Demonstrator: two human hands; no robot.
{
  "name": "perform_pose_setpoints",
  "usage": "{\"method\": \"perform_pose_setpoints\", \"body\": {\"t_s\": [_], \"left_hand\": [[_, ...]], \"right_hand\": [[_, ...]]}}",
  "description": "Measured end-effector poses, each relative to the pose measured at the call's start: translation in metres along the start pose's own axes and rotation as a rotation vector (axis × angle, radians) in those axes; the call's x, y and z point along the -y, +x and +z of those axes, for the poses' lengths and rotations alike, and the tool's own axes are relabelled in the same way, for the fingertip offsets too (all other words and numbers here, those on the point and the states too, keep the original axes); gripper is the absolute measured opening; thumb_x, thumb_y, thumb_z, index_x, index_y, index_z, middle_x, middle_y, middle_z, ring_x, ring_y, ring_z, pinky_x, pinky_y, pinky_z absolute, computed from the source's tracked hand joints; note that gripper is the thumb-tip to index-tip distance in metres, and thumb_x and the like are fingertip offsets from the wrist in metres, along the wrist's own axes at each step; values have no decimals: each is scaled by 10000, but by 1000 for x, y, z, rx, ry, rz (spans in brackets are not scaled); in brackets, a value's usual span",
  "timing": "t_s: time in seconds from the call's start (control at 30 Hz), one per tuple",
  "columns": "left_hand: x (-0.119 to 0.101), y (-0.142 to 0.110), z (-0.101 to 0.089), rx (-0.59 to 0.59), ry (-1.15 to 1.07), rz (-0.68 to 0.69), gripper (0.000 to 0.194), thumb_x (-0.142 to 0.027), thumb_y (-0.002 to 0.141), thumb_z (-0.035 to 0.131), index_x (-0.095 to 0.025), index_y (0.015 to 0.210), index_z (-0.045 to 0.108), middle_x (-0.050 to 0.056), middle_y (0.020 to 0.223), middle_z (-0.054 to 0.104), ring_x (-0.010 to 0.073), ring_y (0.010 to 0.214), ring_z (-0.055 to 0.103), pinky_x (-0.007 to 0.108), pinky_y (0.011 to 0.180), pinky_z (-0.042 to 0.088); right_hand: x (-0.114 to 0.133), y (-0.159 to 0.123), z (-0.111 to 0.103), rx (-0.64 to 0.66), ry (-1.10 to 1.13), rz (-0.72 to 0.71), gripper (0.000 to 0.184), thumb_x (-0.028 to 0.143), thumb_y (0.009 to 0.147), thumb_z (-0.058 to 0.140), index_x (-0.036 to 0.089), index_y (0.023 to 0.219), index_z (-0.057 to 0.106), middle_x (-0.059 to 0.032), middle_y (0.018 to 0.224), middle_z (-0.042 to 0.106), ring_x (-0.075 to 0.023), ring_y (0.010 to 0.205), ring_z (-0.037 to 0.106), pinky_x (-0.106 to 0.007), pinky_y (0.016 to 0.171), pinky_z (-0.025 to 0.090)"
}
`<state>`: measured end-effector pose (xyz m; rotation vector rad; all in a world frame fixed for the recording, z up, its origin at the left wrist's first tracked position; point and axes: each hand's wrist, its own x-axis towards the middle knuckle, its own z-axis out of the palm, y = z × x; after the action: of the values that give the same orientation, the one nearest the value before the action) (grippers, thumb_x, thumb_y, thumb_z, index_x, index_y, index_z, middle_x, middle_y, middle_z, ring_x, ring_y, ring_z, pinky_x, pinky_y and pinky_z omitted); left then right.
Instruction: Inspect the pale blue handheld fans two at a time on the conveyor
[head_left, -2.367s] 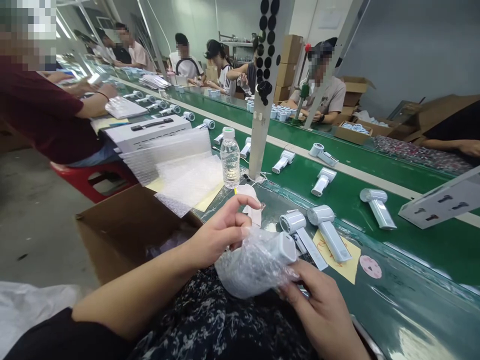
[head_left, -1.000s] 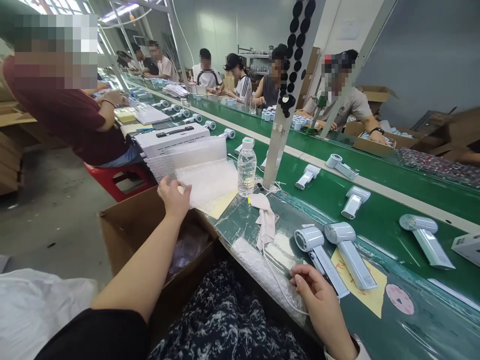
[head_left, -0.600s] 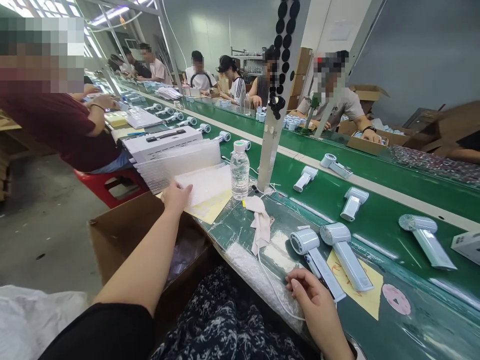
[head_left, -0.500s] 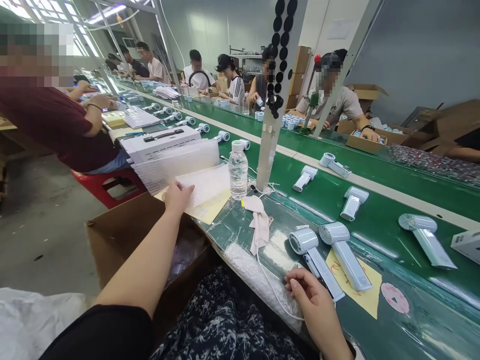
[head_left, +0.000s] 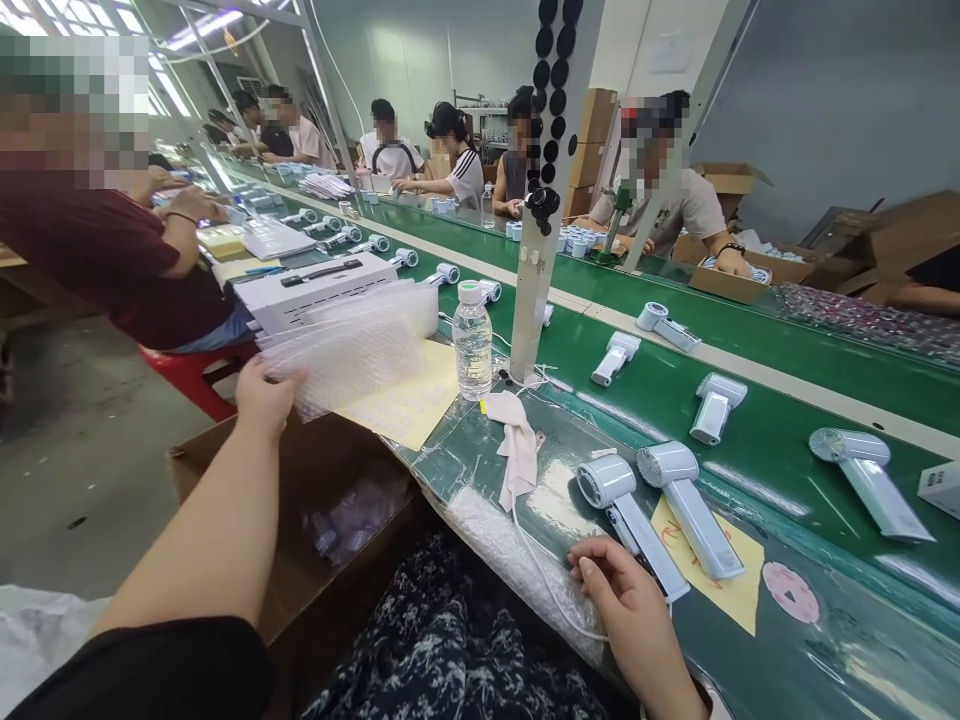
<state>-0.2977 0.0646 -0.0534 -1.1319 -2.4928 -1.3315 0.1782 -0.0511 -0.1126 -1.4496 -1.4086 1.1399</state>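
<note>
At the left, my left hand [head_left: 266, 396] pinches the near left edge of a clear bubble wrap sheet [head_left: 360, 360]. Under that sheet lies a yellow sheet [head_left: 420, 405] with rows of pale labels. My right hand [head_left: 626, 605] rests at the table's near edge, fingers loosely curled, thumb apart, with nothing visible in it. Just beyond it lies a light-blue handheld fan [head_left: 630, 520], and a second handheld fan [head_left: 694, 510] sits on a yellow paper [head_left: 739, 590] with red marks. A white cable [head_left: 536, 580] runs beside my right hand.
A water bottle [head_left: 472, 345] and a pale cloth [head_left: 517, 445] stand near a metal post [head_left: 532, 270]. More fans lie on the green belt [head_left: 780, 500]. A cardboard box [head_left: 225, 490] is below left. A co-worker in a dark red shirt [head_left: 82, 260] sits left; others work across.
My left hand has moved left with the edge of the bubble wrap, which now uncovers more of the yellow sheet. My right hand stays in place. Fans on the belt have shifted slightly right.
</note>
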Motion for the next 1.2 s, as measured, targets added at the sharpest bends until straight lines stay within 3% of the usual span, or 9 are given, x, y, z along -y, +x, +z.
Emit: {"method": "perform_pose_setpoints", "body": {"t_s": [0.1, 0.2, 0.33, 0.47, 0.7, 0.8, 0.9, 1.07, 1.2], "left_hand": [[-12, -1, -4, 32, 2, -48, 172, -193, 716, 695, -162, 785, 541, -48, 667, 513, 157, 674, 505, 281, 675, 471], [-31, -7, 1, 31, 23, -5, 187, -236, 743, 708, -168, 807, 547, -48, 694, 511, 160, 728, 504, 277, 749, 462], [-58, -16, 28, 37, 35, 76, 182, -254, 799, 689, -155, 904, 579, 12, 872, 596, 215, 922, 564, 310, 889, 459], [-75, -15, 55, 48, 59, 63, 201, -268, 855, 676, -125, 980, 612, 71, 1014, 635, 243, 1006, 589, 388, 934, 478], [-80, -13, 70, 18, 63, -39, 394, -371, 938, 618, -172, 1275, 573, 112, 1303, 593, 272, 1134, 607, 504, 951, 525], [-82, -22, 70, -3, 55, -20, 596, -341, 873, 686, -64, 1345, 451, 203, 1381, 503, 325, 1256, 515, 508, 1044, 443], [-86, -29, 65, -28, 86, 60, 815, -332, 834, 710, 22, 1425, 273, 287, 1515, 296, 380, 1437, 275, 495, 1180, 248], [-97, -12, 57, 169, 206, 259, 889, -230, 762, 758, -32, 1476, 267, 243, 1645, 132, 373, 1534, 36, 507, 1228, -19], [-110, 26, 50, 366, 275, 331, 993, -403, 781, 775, 31, 1488, 228, 296, 1626, 188, 419, 1515, 120, 561, 1209, 32]], "right_hand": [[2, 0, 1, 9, 14, 8, 382, 579, 884, 575, 220, 861, 701, -69, 855, 701, -240, 759, 660, -330, 689, 526], [3, -1, 1, 2, 22, 5, 392, 587, 878, 580, 215, 861, 702, -76, 845, 700, -244, 756, 653, -336, 686, 529], [3, 1, 0, -15, 25, -2, 432, 621, 868, 577, 210, 855, 708, -79, 820, 696, -249, 738, 662, -347, 680, 544], [4, 4, -4, 71, 2, 4, 465, 652, 849, 572, 205, 835, 699, -82, 813, 694, -257, 754, 675, -349, 685, 549], [2, 5, -2, 81, 1, -47, 348, 505, 918, 522, 198, 864, 676, -77, 854, 680, -238, 774, 653, -334, 699, 516], [1, 5, -1, 82, 9, -62, 299, 447, 932, 521, 199, 871, 678, -75, 874, 685, -230, 784, 644, -325, 711, 509], [0, 5, -1, 81, 14, -66, 285, 433, 931, 534, 200, 859, 682, -69, 861, 684, -222, 769, 639, -316, 702, 511], [-3, 6, 0, 82, 20, -73, 266, 421, 927, 549, 201, 857, 683, -69, 859, 685, -227, 762, 637, -320, 702, 513], [-5, 6, 1, 91, 18, -61, 250, 398, 932, 521, 210, 867, 671, -58, 851, 666, -227, 777, 627, -312, 713, 491]]}}
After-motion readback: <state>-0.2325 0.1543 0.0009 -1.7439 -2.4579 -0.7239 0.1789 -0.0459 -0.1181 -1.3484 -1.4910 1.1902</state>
